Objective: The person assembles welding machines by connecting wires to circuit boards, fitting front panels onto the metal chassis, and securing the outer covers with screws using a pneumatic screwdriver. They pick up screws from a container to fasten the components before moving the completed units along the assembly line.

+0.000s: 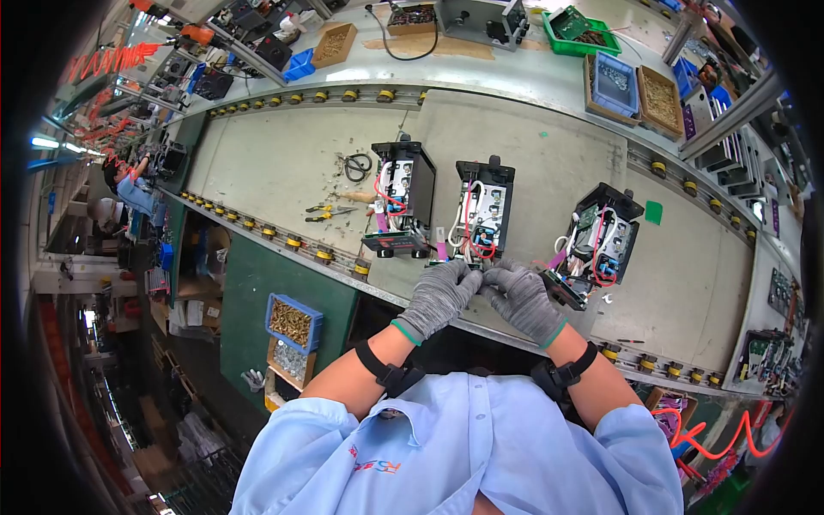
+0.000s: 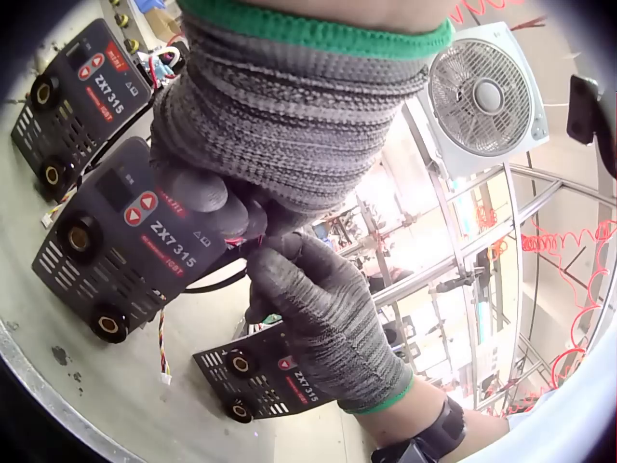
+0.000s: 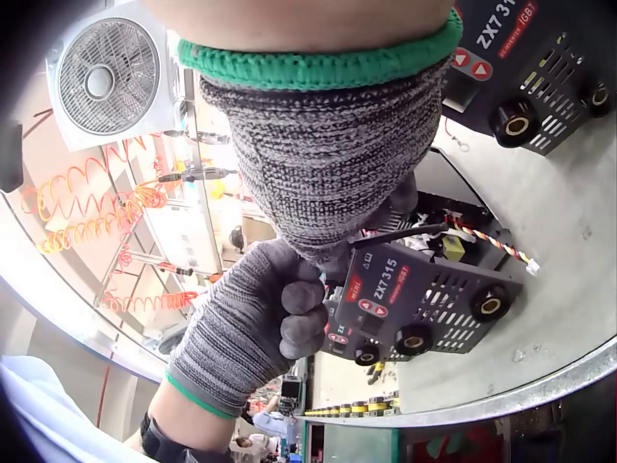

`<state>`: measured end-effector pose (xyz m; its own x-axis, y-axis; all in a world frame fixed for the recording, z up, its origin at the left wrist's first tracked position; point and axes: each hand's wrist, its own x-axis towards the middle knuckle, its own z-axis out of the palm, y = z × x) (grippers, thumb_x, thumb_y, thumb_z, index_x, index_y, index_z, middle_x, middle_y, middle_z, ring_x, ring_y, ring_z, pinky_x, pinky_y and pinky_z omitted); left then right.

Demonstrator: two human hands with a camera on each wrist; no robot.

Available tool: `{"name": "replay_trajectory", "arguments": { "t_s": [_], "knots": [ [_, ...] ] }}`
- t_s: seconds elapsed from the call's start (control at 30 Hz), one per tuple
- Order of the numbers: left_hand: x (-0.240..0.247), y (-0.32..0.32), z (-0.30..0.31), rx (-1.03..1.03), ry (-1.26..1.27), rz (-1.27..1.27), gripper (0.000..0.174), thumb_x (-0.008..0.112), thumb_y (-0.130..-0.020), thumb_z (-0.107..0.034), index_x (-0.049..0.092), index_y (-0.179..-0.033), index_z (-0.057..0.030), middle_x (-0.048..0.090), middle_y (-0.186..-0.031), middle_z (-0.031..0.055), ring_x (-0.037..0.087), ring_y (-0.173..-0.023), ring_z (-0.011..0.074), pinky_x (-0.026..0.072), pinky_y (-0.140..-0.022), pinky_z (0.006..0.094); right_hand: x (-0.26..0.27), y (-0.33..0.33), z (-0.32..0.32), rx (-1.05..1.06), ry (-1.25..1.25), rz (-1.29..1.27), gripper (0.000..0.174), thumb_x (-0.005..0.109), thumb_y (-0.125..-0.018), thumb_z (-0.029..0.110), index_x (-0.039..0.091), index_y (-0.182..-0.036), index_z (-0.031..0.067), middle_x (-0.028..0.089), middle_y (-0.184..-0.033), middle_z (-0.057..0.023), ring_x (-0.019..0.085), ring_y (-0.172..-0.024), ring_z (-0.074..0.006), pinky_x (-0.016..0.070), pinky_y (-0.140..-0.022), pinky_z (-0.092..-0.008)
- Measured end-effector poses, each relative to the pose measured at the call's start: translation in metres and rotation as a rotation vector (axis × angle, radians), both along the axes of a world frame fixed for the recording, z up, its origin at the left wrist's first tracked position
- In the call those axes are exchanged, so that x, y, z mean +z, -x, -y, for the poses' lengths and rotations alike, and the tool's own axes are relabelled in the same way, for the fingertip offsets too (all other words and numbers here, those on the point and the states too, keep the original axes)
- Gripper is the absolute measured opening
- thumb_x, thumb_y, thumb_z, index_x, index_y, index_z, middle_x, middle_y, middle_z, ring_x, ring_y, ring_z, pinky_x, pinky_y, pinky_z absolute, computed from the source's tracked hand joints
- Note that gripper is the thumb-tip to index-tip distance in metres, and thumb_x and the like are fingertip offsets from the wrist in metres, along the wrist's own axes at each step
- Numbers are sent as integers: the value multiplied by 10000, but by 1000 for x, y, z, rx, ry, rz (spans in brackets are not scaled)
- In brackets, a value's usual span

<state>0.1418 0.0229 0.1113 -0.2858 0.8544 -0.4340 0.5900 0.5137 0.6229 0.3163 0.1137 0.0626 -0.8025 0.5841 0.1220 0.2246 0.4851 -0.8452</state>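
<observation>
Both hands wear grey knit gloves and meet at the near side of the middle welding machine (image 1: pixel 486 206), its case open with wires and boards showing. Its black front panel (image 2: pixel 145 241), marked ZX7 315, leans outward. A black cable (image 3: pixel 405 233) runs from behind that panel to the meeting fingertips. My left hand (image 1: pixel 439 299) has its fingers curled at the panel's edge and pinches by the cable's end. Thumb and fingers of my right hand (image 1: pixel 525 300) pinch the same cable; the tips are partly hidden. A thin multicoloured wire with a white plug (image 3: pixel 506 249) hangs free.
Similar open machines stand left (image 1: pixel 416 184) and right (image 1: pixel 605 227). Scissors (image 1: pixel 358 166) and yellow-handled pliers (image 1: pixel 330 211) lie at left. Roller rails (image 1: pixel 293 243) edge the bench. A blue bin (image 1: pixel 316 331) of brass parts sits below left; parts bins (image 1: pixel 614 81) stand behind.
</observation>
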Motion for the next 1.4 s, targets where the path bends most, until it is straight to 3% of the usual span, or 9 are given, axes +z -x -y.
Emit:
{"name": "replay_trajectory", "arguments": {
  "t_s": [0.2, 0.27, 0.37, 0.47, 0.57, 0.9, 1.1, 1.2, 1.4],
  "knots": [
    [-15, 1, 23, 90, -251, 98, 425, 616, -998, -427, 689, -910, -17, 631, -709, 139, 643, -701, 280, 509, -672, 400, 14, 1, -7, -36, 39, 14, 167, 788, -806, 83, 733, -964, 78, 680, -917, -132, 696, -797, -320, 570, -697, -409],
    [-18, 25, 42, 374, 31, 258, 483, 608, -994, -510, 672, -1050, -34, 645, -731, 75, 658, -717, 224, 523, -624, 371, 27, 4, -18, -53, 30, 33, 159, 784, -809, 78, 734, -960, 77, 682, -918, -133, 695, -790, -322, 569, -695, -407],
    [-22, 50, 42, 804, 282, 889, 772, 704, -883, -632, 512, -1382, -74, 565, -1214, 156, 638, -967, 288, 601, -767, 420, 28, 14, -36, -62, -39, 72, 141, 773, -813, 76, 733, -948, 80, 685, -909, -133, 693, -775, -324, 567, -688, -411],
    [-55, 48, 32, 854, 305, 1241, 817, 765, -831, -621, 513, -1398, -90, 486, -1293, 171, 599, -1022, 334, 574, -885, 497, 30, 24, -43, -20, -232, 123, 160, 785, -796, 112, 729, -944, 89, 678, -886, -134, 686, -767, -333, 554, -671, -427],
    [-79, 38, 30, 832, 211, 1291, 781, 786, -820, -591, 523, -1375, -108, 499, -1259, 154, 594, -1022, 360, 538, -937, 546, 37, 28, -43, 5, -289, 130, 163, 783, -795, 108, 728, -947, 88, 676, -873, -136, 682, -758, -339, 552, -669, -430],
    [-104, 42, 48, 623, -28, 1071, 738, 776, -903, -379, 362, -1441, -89, 615, -1036, 45, 671, -859, 173, 603, -799, 352, 49, 69, -59, 455, -686, 505, 136, 692, -826, 196, 744, -935, 133, 675, -875, -88, 687, -842, -307, 556, -749, -437],
    [-113, 49, 60, 538, -85, 1123, 810, 804, -866, -407, 366, -1459, -70, 606, -1090, 60, 647, -906, 156, 574, -840, 324, 40, 113, -48, 709, -614, 669, 336, 647, -846, 224, 754, -1147, 119, 644, -1275, -98, 556, -1272, -282, 428, -1090, -472],
    [-113, 52, 62, 480, -139, 1066, 860, 827, -830, -431, 376, -1463, -61, 591, -1122, 58, 629, -961, 151, 552, -856, 315, 23, 117, -42, 710, -799, 559, 511, 620, -856, 258, 661, -1333, 78, 571, -1464, -101, 418, -1449, -330, 226, -1255, -496],
    [-111, 56, 63, 432, -97, 1111, 835, 828, -814, -448, 415, -1422, -52, 531, -1254, 77, 505, -1181, 173, 433, -1048, 334, 10, 127, -31, 747, -733, 595, 569, 608, -856, 289, 634, -1365, 35, 550, -1482, -130, 344, -1498, -346, 183, -1265, -516]
  ]
}}
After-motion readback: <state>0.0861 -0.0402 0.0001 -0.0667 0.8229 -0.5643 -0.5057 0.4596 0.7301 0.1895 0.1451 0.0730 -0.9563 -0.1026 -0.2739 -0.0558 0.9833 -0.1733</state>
